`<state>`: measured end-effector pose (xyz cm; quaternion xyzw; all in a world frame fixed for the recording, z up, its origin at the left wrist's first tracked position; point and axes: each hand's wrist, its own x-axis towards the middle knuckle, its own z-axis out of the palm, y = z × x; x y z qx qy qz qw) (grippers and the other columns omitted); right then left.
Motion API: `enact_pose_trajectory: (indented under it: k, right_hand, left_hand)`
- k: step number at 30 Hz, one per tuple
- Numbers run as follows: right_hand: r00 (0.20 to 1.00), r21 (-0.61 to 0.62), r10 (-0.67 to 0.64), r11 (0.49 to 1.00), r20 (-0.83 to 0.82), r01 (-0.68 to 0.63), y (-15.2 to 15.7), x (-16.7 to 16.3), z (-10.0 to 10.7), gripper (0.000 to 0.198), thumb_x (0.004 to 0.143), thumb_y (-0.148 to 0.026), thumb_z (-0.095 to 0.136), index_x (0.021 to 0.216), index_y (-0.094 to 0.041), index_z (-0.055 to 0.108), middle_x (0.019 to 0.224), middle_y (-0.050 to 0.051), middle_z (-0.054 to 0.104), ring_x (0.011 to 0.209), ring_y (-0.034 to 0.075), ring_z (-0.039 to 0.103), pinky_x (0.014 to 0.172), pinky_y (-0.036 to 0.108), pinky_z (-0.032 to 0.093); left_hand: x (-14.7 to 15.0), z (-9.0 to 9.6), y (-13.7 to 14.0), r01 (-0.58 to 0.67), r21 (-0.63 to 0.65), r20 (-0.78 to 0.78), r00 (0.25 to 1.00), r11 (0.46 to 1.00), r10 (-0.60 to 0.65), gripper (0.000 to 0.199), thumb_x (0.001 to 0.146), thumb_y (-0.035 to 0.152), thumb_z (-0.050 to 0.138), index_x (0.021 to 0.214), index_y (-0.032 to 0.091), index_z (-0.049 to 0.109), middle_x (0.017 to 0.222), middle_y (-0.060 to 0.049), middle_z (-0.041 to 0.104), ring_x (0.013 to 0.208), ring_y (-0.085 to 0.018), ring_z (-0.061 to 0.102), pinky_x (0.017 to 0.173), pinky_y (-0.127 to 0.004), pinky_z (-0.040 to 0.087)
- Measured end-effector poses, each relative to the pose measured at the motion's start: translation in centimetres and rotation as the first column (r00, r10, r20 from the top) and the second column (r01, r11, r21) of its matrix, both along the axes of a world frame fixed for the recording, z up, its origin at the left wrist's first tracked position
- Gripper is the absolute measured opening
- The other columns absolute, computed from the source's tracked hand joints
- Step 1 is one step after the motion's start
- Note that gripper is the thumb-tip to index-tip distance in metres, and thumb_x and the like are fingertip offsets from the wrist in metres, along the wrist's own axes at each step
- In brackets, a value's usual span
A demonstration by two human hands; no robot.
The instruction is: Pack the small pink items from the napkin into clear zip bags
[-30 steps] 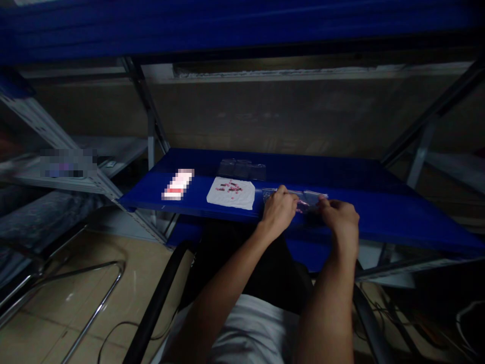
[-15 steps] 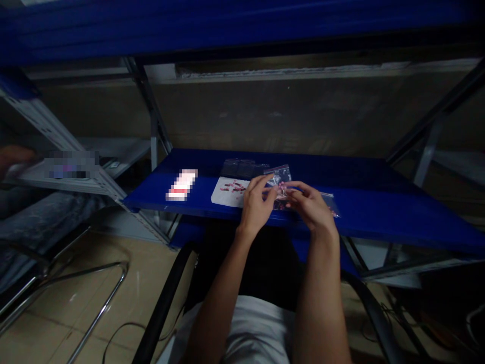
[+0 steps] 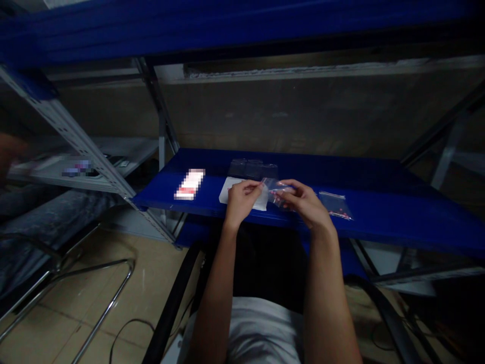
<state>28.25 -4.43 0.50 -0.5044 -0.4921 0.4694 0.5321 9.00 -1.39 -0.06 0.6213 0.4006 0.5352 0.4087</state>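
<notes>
Both hands are above the blue shelf, with a clear zip-lock bag (image 3: 271, 187) held between them. Small pink pieces show inside or behind the bag near the right fingers. My left hand (image 3: 241, 200) pinches the bag's left end over a white tray or sheet (image 3: 226, 191), hiding most of what lies on it. Closed on the bag's other end is my right hand (image 3: 306, 203), its fingertips bent inward. Right of it, a second zip-lock bag (image 3: 335, 205) with small pink and dark pieces lies flat on the shelf.
Several clear bags (image 3: 248, 167) lie behind the white tray. A blurred-out bright rectangle (image 3: 190, 184) rests at the left of the blue shelf (image 3: 386, 202). A metal upright (image 3: 76, 131) stands at left, with another person's hand (image 3: 11, 151) beyond it.
The bag has turned from upright to lying sideways between my hands. My left hand has shifted left onto its end. The bag at right is now uncovered. The view has shifted slightly.
</notes>
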Motion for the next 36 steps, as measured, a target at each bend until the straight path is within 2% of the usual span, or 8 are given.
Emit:
enact_pose_trajectory:
  k: [3, 6, 8, 10, 16, 23, 31, 36]
  right_hand:
    - [0.997, 0.002, -0.078, 0.997, 0.003, 0.078, 0.5, -0.3, -0.3, 0.049, 0.068, -0.049, 0.086, 0.105, -0.023, 0.068, 0.069, -0.002, 0.068, 0.058, 0.014, 0.059, 0.050, 0.023, 0.042]
    - [0.986, 0.024, -0.159, 0.987, 0.056, 0.158, 0.9, -0.4, -0.3, 0.051, 0.069, -0.050, 0.083, 0.110, -0.023, 0.066, 0.078, 0.001, 0.071, 0.071, 0.019, 0.066, 0.057, 0.026, 0.047]
    - [0.952, 0.095, -0.278, 0.959, 0.127, 0.267, 0.8, -0.5, 0.3, 0.048, 0.069, -0.049, 0.082, 0.107, -0.023, 0.067, 0.084, 0.003, 0.071, 0.077, 0.020, 0.066, 0.060, 0.027, 0.049]
    - [0.931, 0.170, -0.313, 0.944, 0.187, 0.284, 0.4, -0.7, 1.2, 0.040, 0.074, -0.049, 0.078, 0.101, -0.022, 0.068, 0.083, 0.004, 0.070, 0.075, 0.020, 0.065, 0.058, 0.027, 0.046]
    - [0.975, 0.143, 0.031, 0.988, 0.220, -0.064, -1.2, -2.6, 3.6, 0.037, 0.080, -0.057, 0.075, 0.090, -0.022, 0.073, 0.074, 0.004, 0.071, 0.069, 0.019, 0.065, 0.052, 0.026, 0.044]
    - [0.969, 0.127, 0.054, 0.988, 0.242, -0.087, -1.3, -2.9, 3.9, 0.038, 0.079, -0.059, 0.077, 0.084, -0.022, 0.074, 0.075, 0.005, 0.073, 0.072, 0.020, 0.069, 0.059, 0.028, 0.051]
    - [0.974, 0.147, 0.050, 0.986, 0.220, -0.083, -1.3, -2.8, 3.6, 0.042, 0.074, -0.061, 0.082, 0.080, -0.020, 0.074, 0.075, 0.006, 0.074, 0.067, 0.019, 0.067, 0.060, 0.030, 0.055]
    - [0.977, 0.144, 0.050, 0.986, 0.206, -0.080, -1.3, -2.6, 3.7, 0.042, 0.074, -0.060, 0.082, 0.078, -0.019, 0.073, 0.071, 0.005, 0.073, 0.065, 0.019, 0.067, 0.060, 0.030, 0.055]
  left_hand:
    - [-0.6, 0.4, -0.2, 0.034, -0.048, 0.036, 0.999, 0.998, -0.032, 0.015, 0.084, 0.031, 0.076, 0.086, 0.016, 0.080, 0.079, -0.004, 0.077, 0.074, -0.015, 0.071, 0.072, -0.025, 0.054]
    - [-0.9, 0.8, -0.3, 0.057, -0.088, 0.111, 0.993, 0.994, -0.047, 0.016, 0.083, 0.033, 0.077, 0.087, 0.017, 0.080, 0.074, -0.002, 0.074, 0.070, -0.013, 0.068, 0.067, -0.023, 0.051]
    - [-0.8, 0.9, -0.3, 0.063, -0.101, 0.151, 0.987, 0.993, -0.047, 0.018, 0.082, 0.034, 0.078, 0.087, 0.017, 0.079, 0.074, -0.002, 0.074, 0.069, -0.012, 0.067, 0.065, -0.023, 0.051]
    - [-0.5, 0.9, -0.3, 0.074, -0.106, 0.174, 0.983, 0.992, -0.054, 0.021, 0.081, 0.037, 0.079, 0.087, 0.017, 0.079, 0.074, -0.002, 0.074, 0.067, -0.012, 0.066, 0.063, -0.022, 0.051]
    - [0.6, 0.8, -0.6, 0.146, -0.093, 0.215, 0.969, 0.985, -0.124, 0.025, 0.079, 0.038, 0.080, 0.084, 0.015, 0.075, 0.066, -0.002, 0.069, 0.060, -0.012, 0.063, 0.053, -0.021, 0.048]
    - [0.5, 1.1, -0.9, 0.161, -0.104, 0.140, 0.979, 0.982, -0.146, 0.020, 0.079, 0.033, 0.079, 0.084, 0.015, 0.073, 0.073, -0.003, 0.072, 0.067, -0.014, 0.068, 0.057, -0.021, 0.050]
    - [0.1, 1.3, -1.1, 0.273, -0.120, 0.104, 0.960, 0.955, -0.261, 0.011, 0.082, 0.023, 0.076, 0.089, 0.014, 0.074, 0.078, -0.004, 0.076, 0.072, -0.014, 0.072, 0.061, -0.020, 0.053]
    - [0.6, 1.1, -1.4, 0.226, -0.078, 0.043, 0.974, 0.971, -0.223, 0.005, 0.087, 0.020, 0.071, 0.088, 0.015, 0.071, 0.077, -0.003, 0.074, 0.070, -0.013, 0.071, 0.063, -0.020, 0.053]
